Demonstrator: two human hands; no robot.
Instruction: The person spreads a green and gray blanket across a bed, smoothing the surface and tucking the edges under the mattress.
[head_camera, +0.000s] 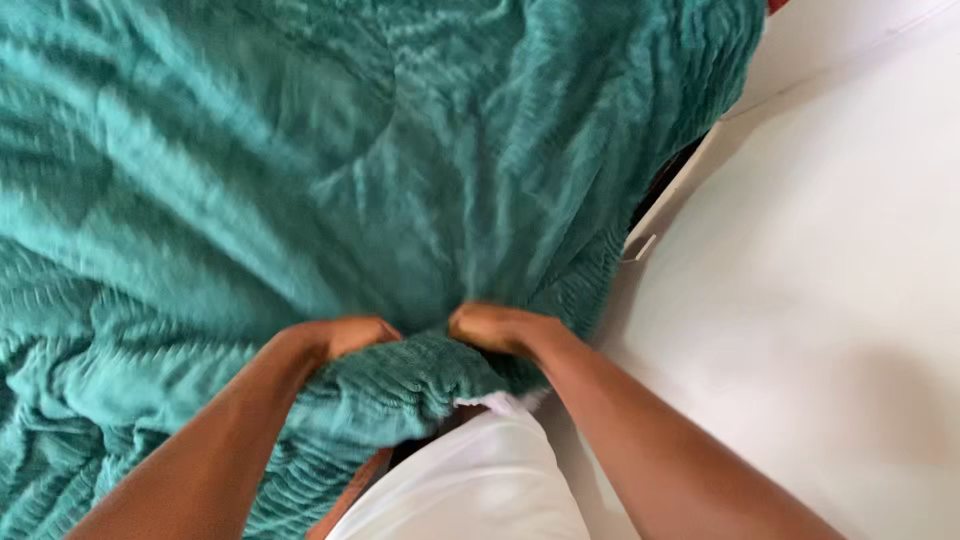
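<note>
Left hand (345, 338), right hand (490, 328) gripping teal blanket (300, 170), white floor (830, 300)

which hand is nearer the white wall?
The right hand, gripping the teal blanket on the wall side; the left hand grips it farther away.

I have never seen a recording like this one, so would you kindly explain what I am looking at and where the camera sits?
There is no machine here: a person works with two bare hands. The single picture comes from a camera worn on the person's head, looking down, so both forearms reach in from the bottom edge. The left hand and the right hand sit close together, each closed on a bunched edge of a large teal blanket with a ribbed texture, which fills most of the view in loose folds. Below the hands a white garment shows. To the right is a pale floor. The picture is slightly blurred.
</note>
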